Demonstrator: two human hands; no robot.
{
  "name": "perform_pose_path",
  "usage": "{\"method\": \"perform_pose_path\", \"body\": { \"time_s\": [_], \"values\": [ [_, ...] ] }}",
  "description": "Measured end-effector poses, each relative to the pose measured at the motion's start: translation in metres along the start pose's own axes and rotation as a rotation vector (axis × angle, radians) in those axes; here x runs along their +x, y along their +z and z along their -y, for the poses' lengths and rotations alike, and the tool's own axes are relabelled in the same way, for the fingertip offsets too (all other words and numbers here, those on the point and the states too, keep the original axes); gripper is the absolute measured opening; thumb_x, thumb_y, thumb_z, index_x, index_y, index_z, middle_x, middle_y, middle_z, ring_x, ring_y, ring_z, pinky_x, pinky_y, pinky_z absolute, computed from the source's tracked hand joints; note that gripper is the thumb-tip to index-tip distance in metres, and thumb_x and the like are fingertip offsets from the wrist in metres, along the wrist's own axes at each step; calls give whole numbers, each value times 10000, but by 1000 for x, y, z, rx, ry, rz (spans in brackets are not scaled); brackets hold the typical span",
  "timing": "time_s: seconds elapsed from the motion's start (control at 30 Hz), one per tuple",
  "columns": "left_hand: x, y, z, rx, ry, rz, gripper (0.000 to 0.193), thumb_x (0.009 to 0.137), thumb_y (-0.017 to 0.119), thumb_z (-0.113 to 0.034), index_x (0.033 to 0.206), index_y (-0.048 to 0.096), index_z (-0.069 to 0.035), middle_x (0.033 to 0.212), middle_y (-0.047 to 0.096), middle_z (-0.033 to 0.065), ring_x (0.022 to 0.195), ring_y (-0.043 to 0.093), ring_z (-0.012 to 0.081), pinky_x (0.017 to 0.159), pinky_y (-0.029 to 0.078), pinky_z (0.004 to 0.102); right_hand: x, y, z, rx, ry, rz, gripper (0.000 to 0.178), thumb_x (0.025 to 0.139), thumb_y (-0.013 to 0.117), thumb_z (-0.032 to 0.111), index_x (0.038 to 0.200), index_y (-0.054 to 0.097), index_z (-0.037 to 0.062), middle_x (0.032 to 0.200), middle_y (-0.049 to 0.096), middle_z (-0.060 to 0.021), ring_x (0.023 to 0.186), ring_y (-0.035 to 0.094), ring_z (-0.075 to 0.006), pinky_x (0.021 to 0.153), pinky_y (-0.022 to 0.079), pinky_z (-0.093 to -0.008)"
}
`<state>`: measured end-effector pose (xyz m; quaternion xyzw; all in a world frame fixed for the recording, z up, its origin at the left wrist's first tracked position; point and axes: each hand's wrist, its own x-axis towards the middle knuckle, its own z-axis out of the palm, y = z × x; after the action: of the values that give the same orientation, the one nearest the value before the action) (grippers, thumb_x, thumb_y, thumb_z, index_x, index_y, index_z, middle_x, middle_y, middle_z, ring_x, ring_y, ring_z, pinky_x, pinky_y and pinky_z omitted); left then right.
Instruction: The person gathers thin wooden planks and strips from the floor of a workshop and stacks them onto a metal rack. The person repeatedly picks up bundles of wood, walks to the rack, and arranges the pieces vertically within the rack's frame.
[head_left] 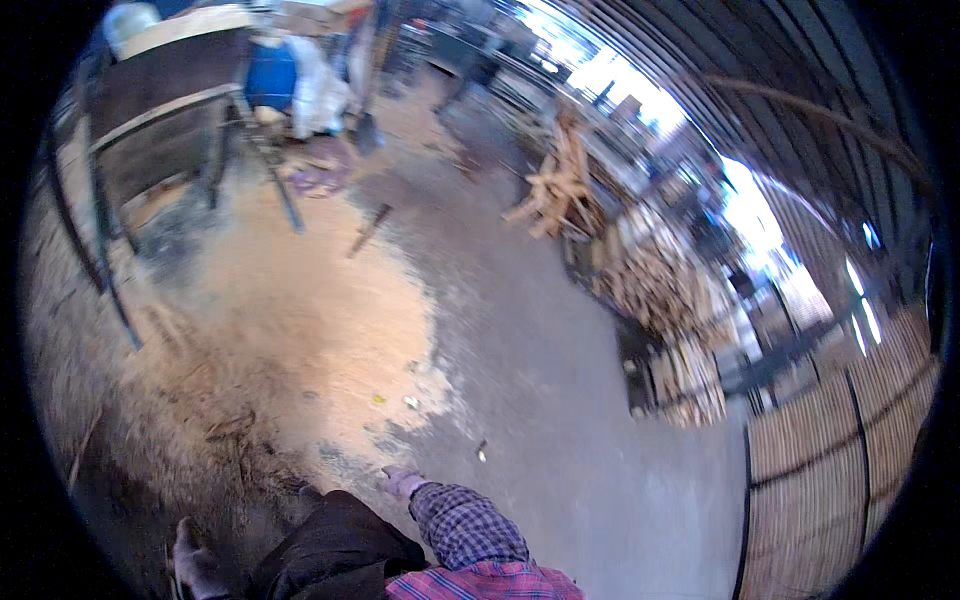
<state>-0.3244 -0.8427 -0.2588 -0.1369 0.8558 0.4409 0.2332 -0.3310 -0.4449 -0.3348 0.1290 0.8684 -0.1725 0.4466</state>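
My right hand (403, 482) hangs low in front of me, out of a purple checked sleeve (465, 525). Its fingers point left and look apart, with nothing seen in them. It is nearest to the edge of a wide heap of pale sawdust (330, 330) on the ground. At the lower left rim, my left hand (200, 568) is partly cut off and dim. One finger stands out from the rest, and I see nothing held there. Dark trousers (335, 550) show between the two hands. The picture is blurred by motion.
A dark framed stand (165, 110) rises at the far left, beside a blue container (272, 75) and white sacks (315, 95). Stacked wood pieces (665, 280) and a pile of sticks (565, 185) line the right side. Slatted panels (810, 480) stand at the lower right. Grey floor (560, 400) lies between.
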Motion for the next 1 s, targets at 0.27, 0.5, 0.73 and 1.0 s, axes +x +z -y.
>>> {"method": "perform_pose_path", "body": {
  "time_s": [0.27, 0.5, 0.73, 1.0],
  "values": [
    [69, 26, -15, 509, 482, -41, 759, 670, 640, -100, 1345, 293, -122, 1173, 531, 134, 1031, 528, 274, 817, 444, 353, -54, 25, -46, 358, 235, -120, 636, 778, 459, 501, 1278, 396, 112, 1292, 425, -146, 1190, 408, -303, 975, 321, -412],
    [81, -36, -3, 132, 94, 204, 661, 658, 658, -211, 1252, 421, -45, 1191, 497, 197, 1084, 496, 322, 873, 429, 355, 11, 113, -9, 105, 169, 97, 576, 782, 475, 479, 1225, 462, 111, 1241, 472, -163, 1134, 457, -320, 952, 348, -408],
    [98, -144, 122, -444, -87, -38, 572, 734, 613, -255, 1233, 439, -36, 1158, 523, 158, 1012, 527, 276, 815, 461, 358, 14, -8, 171, 17, 11, -270, 476, 777, 464, 437, 1044, 565, 56, 1088, 565, -183, 1006, 550, -307, 839, 433, -401],
    [85, -315, 214, -377, -152, -214, 547, 748, 611, -269, 1222, 433, -60, 1181, 506, 139, 1047, 505, 271, 848, 433, 346, 13, -57, 445, 95, -176, -440, 450, 815, 423, 461, 1028, 570, 92, 1059, 577, -147, 1000, 549, -295, 850, 431, -384]
  ]
}}
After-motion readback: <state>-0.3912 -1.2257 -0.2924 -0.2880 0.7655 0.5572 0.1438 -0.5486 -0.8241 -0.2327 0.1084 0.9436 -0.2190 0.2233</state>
